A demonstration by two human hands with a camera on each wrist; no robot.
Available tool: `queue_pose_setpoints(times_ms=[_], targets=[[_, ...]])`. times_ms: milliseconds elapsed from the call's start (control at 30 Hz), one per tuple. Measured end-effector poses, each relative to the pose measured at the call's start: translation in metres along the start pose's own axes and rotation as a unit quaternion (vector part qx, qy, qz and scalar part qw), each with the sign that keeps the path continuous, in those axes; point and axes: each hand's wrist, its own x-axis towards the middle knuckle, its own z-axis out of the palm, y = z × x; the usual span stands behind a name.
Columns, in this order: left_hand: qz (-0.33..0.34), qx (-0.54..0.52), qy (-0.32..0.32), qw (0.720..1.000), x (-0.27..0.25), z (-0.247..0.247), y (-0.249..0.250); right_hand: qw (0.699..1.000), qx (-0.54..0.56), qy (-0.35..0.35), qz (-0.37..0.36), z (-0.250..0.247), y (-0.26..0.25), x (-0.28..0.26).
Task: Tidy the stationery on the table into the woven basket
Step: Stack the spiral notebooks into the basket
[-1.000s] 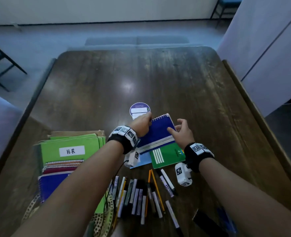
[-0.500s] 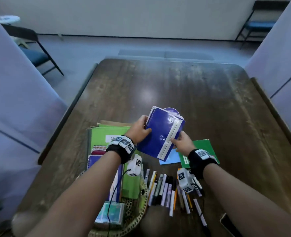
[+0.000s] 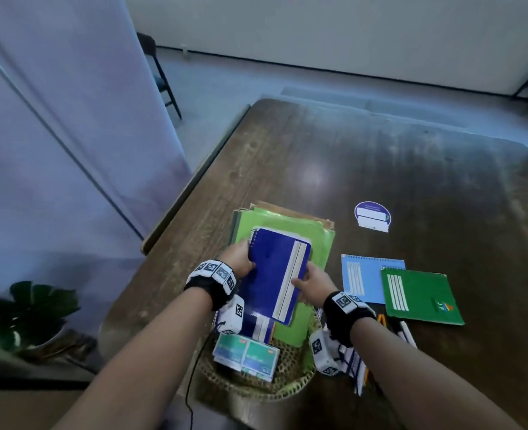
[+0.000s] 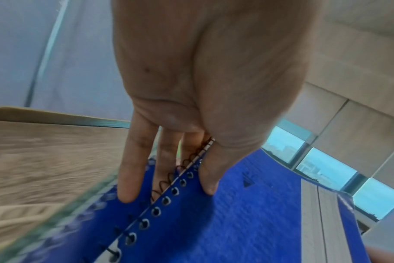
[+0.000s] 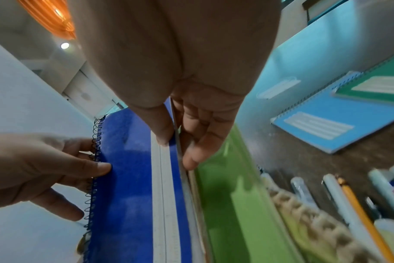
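Note:
Both hands hold a dark blue spiral notebook (image 3: 276, 271) with a pale stripe above the stack of green folders (image 3: 315, 240) that stands in the woven basket (image 3: 290, 389). My left hand (image 3: 241, 262) grips its spiral edge (image 4: 175, 188), thumb on the cover and fingers beneath. My right hand (image 3: 309, 282) pinches the opposite long edge (image 5: 175, 142) between thumb and fingers. On the table to the right lie a light blue notebook (image 3: 361, 277), a green notebook (image 3: 420, 296) and several pens and pencils (image 3: 405, 332).
Two small teal packs (image 3: 245, 355) lie in the basket's front. A round purple card (image 3: 372, 214) rests on the dark wooden table (image 3: 411, 169). A fabric partition (image 3: 54, 135) stands left of the table; a potted plant (image 3: 30, 308) sits on the floor below.
Both hands lifted the dark blue notebook off the light blue and green ones and carried it left, over the green folders in the basket. The head view swung left.

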Motion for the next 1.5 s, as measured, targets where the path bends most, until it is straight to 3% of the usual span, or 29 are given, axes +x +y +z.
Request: queue_pose_setpoints(times_ms=[233, 567, 667, 967, 1300, 1500], targets=[[-0.042, 0.048, 0.025, 0.998, -0.016, 0.020, -0.047, 0.998, -0.029, -0.025, 0.050, 0.057, 0.016, 0.016], [-0.089, 0.078, 0.079, 0.990, -0.023, 0.036, -0.056, 0.989, -0.111, -0.035, 0.086, 0.075, 0.018, 0.023], [-0.120, 0.090, 0.065, 0.987, -0.023, 0.034, -0.057, 0.982, -0.165, -0.033, 0.088, 0.074, 0.007, 0.021], [-0.096, 0.208, 0.016, 0.973, -0.025, 0.030, -0.051, 0.949, -0.304, -0.030, 0.081, 0.073, -0.008, 0.014], [-0.118, 0.245, -0.004, 0.962, -0.027, 0.041, -0.043, 0.949, -0.299, -0.053, 0.083, 0.070, -0.007, 0.016], [-0.093, 0.272, -0.007, 0.958, -0.030, 0.025, -0.043, 0.954, -0.280, -0.074, 0.076, 0.048, -0.001, 0.010]])
